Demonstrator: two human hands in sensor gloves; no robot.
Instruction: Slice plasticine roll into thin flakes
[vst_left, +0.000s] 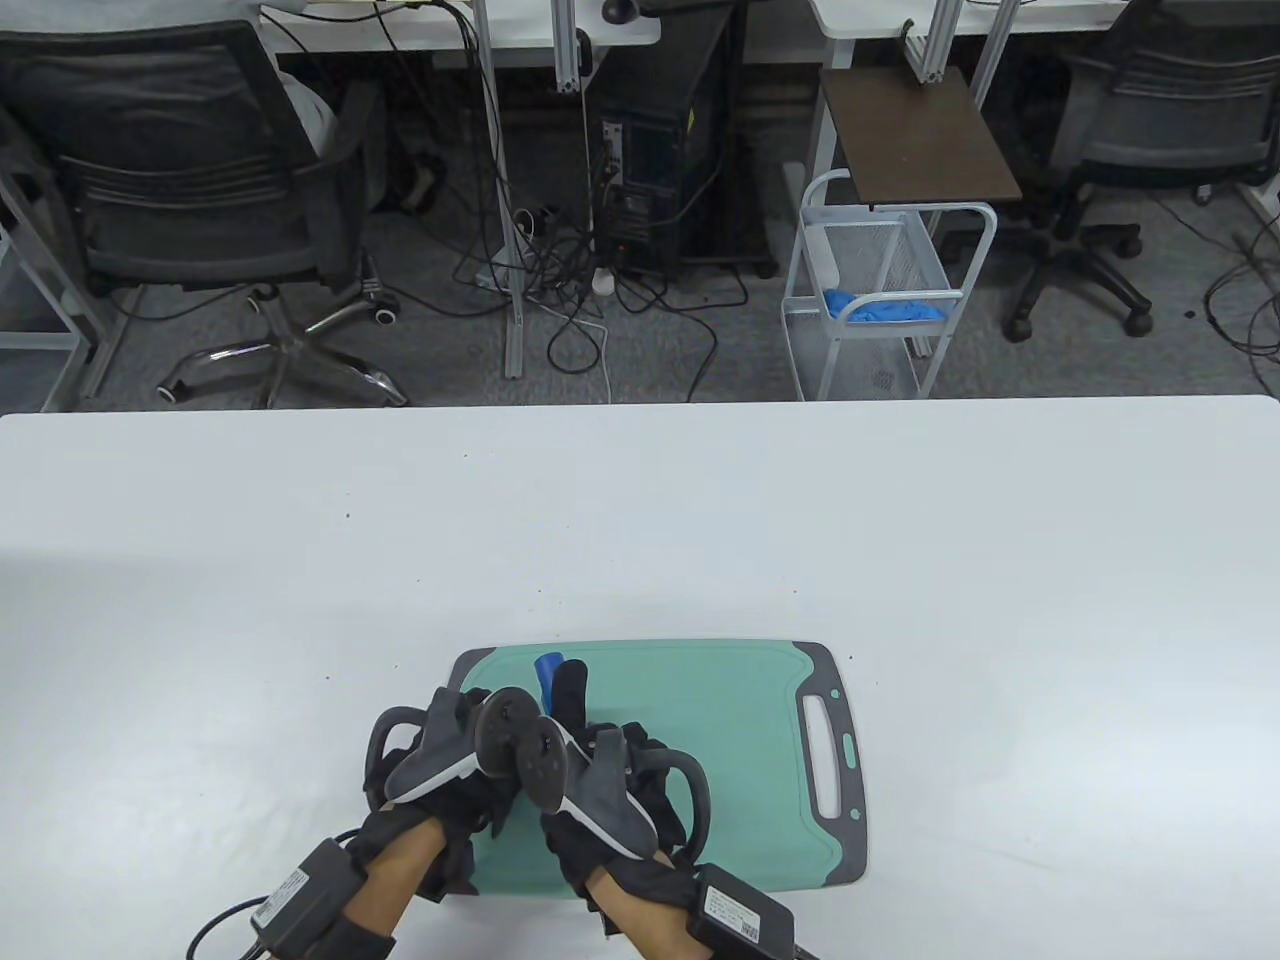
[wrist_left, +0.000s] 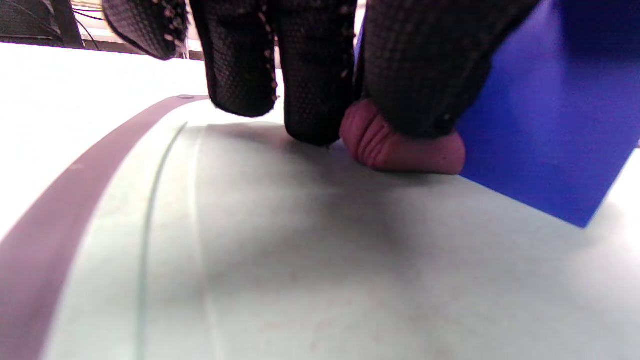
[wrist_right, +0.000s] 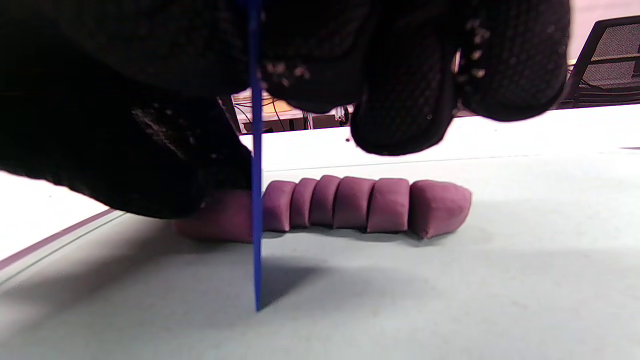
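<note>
Roll: your plasticine roll (wrist_right: 350, 205) lies on the cutting board (vst_left: 740, 700), on its left half; it looks soft and dents easily.
Left hand (wrist_left: 310, 65): fingers press the uncut end; hold lightly there.
Right hand (wrist_right: 400, 75): clamped on the blue blade (wrist_right: 257, 200), upright, edge down on the board.
Slices: five cut pieces lean together right of the blade.
Surface: the board rests on a white table (vst_left: 640, 520); office chairs beyond.

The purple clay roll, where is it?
The purple clay roll lies on the green cutting board, under the left hand, with the blue blade cutting down through it.
</note>
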